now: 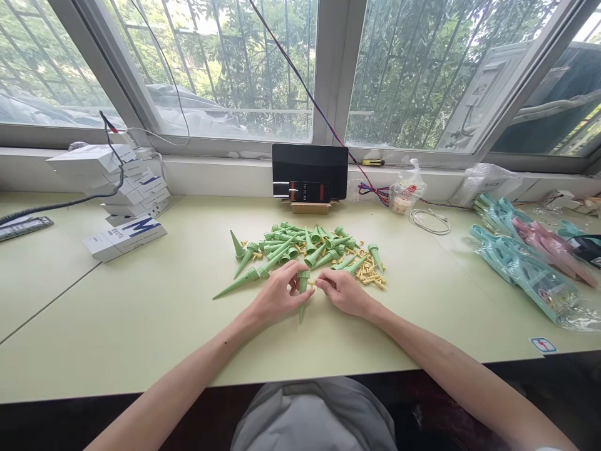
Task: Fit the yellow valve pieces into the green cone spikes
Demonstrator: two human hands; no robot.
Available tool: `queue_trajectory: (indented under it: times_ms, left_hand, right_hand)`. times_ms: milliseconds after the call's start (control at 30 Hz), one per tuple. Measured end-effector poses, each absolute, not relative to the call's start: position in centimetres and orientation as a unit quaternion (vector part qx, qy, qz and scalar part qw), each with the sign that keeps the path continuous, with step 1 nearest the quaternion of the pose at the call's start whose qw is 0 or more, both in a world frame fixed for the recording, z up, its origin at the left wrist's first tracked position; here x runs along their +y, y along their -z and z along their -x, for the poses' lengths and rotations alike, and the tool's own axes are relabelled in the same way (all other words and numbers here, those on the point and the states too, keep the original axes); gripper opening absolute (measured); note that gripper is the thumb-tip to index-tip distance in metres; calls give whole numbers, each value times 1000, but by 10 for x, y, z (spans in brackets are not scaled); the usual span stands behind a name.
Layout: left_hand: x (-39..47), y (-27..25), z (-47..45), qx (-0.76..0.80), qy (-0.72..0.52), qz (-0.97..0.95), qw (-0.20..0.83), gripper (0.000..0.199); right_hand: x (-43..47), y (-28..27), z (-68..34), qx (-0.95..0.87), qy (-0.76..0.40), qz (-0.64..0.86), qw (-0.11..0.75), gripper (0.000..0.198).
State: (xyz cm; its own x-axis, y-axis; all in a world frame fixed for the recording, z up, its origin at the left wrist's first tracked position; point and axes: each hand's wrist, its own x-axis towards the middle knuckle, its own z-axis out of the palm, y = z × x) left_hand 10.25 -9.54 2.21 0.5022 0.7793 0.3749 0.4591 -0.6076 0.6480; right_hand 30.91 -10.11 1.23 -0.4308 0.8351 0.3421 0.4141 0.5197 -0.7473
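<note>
My left hand (284, 289) is closed round a green plastic watering spike (303, 285), its ribbed cap upward and its point toward me. Between finger and thumb, my right hand (342, 290) pinches a small yellow valve (312, 284) that meets the spike's side; whether it is inserted I cannot tell. Just beyond both hands lies a heap of green spikes (282, 241). Loose yellow valves (373, 270) are scattered at the heap's right side. One long spike (239, 283) lies left of my left hand, pointing toward the left.
White boxes (136, 188) are stacked at the back left. A phone (310, 191) leans on a dark screen (310, 160) by the window. Behind on the right are a plastic bag (406, 191) and a coiled white cable (429, 222). Bagged blue and pink hangers (526, 263) lie far right.
</note>
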Motion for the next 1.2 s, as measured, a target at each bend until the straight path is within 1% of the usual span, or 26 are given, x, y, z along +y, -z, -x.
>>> queue_trajectory:
  times_ms: [167, 267, 467, 867, 1033, 1200]
  left_hand:
    - [-95, -22, -102, 367, -334, -835, 236, 26]
    - [-95, -22, -102, 372, -334, -834, 234, 27]
    - [-93, -22, -101, 383, -354, -823, 224, 27]
    - [-94, -20, -103, 373, -352, -825, 239, 28]
    - [-94, -20, -103, 367, -350, -830, 233, 27]
    - [-94, -19, -103, 357, -354, -837, 218, 27]
  right_hand:
    - [-101, -11, -308, -804, -276, 391, 354, 32]
    - [-102, -13, -308, -796, -286, 401, 352, 34]
    - [-103, -17, -308, -787, -314, 404, 344, 25]
    - [-100, -3, -309, -815, -251, 384, 355, 35]
    - [-100, -1, -309, -814, -255, 388, 349, 34]
    - [-100, -1, -308, -815, -250, 398, 340, 38]
